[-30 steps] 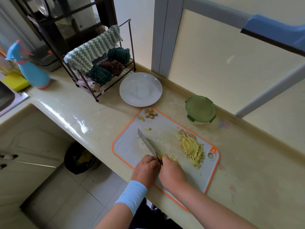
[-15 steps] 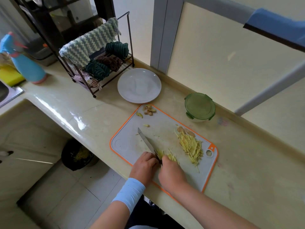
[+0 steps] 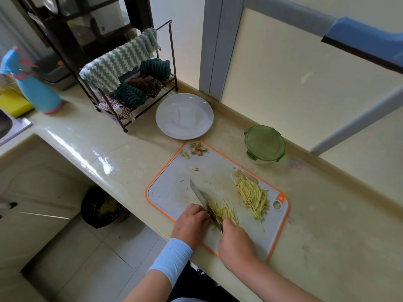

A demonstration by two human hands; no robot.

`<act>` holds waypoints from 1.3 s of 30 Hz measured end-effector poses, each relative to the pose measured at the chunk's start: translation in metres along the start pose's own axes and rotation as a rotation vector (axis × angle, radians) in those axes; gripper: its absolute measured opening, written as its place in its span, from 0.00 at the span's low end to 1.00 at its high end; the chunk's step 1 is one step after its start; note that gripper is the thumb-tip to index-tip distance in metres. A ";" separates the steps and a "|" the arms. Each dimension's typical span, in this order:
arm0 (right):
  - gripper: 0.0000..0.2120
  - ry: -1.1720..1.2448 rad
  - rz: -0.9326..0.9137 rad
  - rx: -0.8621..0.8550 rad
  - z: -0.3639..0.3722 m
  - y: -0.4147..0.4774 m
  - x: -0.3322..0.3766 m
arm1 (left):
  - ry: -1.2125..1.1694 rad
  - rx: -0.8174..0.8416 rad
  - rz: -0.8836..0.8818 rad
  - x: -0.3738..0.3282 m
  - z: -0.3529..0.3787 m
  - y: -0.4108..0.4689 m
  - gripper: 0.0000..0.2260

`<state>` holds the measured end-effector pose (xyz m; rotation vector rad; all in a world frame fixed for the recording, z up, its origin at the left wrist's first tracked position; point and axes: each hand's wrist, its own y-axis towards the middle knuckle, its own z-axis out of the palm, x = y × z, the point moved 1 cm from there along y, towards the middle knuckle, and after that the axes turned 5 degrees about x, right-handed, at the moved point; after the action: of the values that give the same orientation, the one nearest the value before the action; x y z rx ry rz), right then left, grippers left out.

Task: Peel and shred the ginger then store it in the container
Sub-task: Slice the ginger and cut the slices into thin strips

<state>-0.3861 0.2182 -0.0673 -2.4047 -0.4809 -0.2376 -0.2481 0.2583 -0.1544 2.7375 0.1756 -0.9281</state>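
White plate (image 3: 184, 116) sits on the pale glossy worktop (image 3: 104, 136), nothing on it. Just left of the plate is a dark wire rack (image 3: 141, 111) with a zigzag-pattern cloth (image 3: 118, 63) draped over the top and a few rolled cloths tucked below, dark green ones (image 3: 155, 66) and a brown one (image 3: 146, 83). Further left of the plate, past the rack, there's a blue spray bottle (image 3: 36, 92), then a yellow sponge (image 3: 15, 103) by the corner of a sink (image 3: 8, 127). Down on the tiled floor (image 3: 87, 258), below and left of the plate, is a black bin (image 3: 101, 207) with yellowish scraps inside.
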 end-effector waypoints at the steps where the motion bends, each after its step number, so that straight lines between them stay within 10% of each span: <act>1: 0.12 -0.004 -0.003 0.009 0.001 0.001 0.000 | 0.001 0.005 0.010 0.000 -0.001 0.001 0.10; 39: 0.09 0.016 -0.047 -0.012 -0.014 0.018 0.024 | 0.123 0.220 0.105 0.011 -0.014 0.005 0.09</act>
<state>-0.3579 0.2031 -0.0599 -2.4032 -0.5312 -0.2805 -0.2303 0.2579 -0.1495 2.9738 -0.0518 -0.7944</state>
